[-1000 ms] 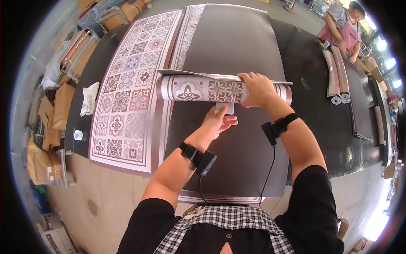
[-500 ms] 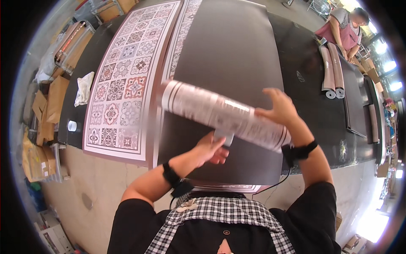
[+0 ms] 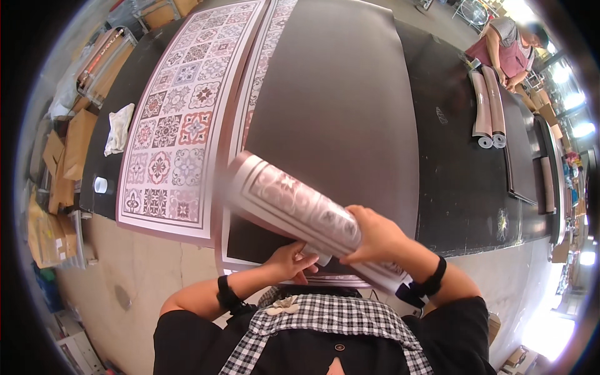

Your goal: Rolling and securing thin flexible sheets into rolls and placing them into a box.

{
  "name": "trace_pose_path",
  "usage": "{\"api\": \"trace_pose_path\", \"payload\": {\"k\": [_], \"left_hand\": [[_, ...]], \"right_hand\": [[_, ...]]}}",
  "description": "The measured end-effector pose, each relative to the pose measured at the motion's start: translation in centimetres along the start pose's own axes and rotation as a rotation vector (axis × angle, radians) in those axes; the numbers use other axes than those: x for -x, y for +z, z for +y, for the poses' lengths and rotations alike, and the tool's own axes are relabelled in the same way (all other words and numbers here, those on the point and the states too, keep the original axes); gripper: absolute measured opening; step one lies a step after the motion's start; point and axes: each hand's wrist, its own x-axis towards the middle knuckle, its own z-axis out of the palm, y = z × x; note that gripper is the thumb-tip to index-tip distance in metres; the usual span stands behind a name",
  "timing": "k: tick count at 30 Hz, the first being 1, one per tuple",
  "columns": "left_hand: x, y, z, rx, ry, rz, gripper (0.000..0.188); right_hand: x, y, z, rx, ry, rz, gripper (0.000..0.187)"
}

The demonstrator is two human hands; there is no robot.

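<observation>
One patterned rolled mat (image 3: 294, 209) is lifted over the bench (image 3: 462, 187), right hand (image 3: 375, 236) fingers clamped around it, left hand (image 3: 290, 261) fingers curled beneath it.

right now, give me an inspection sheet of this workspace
surface: long black table, a dark mat spread on it
job's things: rolled patterned mat, lifted clear of the table
clutter: flat tile-patterned mat, white cloth, two rolled mats
hands: left hand under the roll; right hand gripping it on top
cables: black wristbands on both wrists, cable not clear
surroundings: cardboard boxes left, a second person at the far end
</observation>
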Motion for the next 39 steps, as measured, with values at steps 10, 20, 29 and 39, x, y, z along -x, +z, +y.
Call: {"api": "trace_pose_path", "payload": {"k": [10,20,29,39], "left_hand": [[-12.4,0.7,10.5,0.073,0.247,0.070,0.041],[-2.4,0.4,3.4,0.008,-0.030,-0.161,0.046],[-14.1,2.0,10.9,0.189,0.461,-0.111,0.041],[-4.3,4.5,17.2,-0.105,1.063,-1.116,0.013]], "right_hand": [[-4.6,-7.9,4.5,0.335,0.081,0.409,0.108],[0.4,-2.4,6.6,0.055,-0.070,0.149,0.106],[-3.3,-3.0,6.9,0.321,0.082,0.742,0.089],[-8.1,-6.3,8.4,0.545,0.218,0.936,0.103]]}}
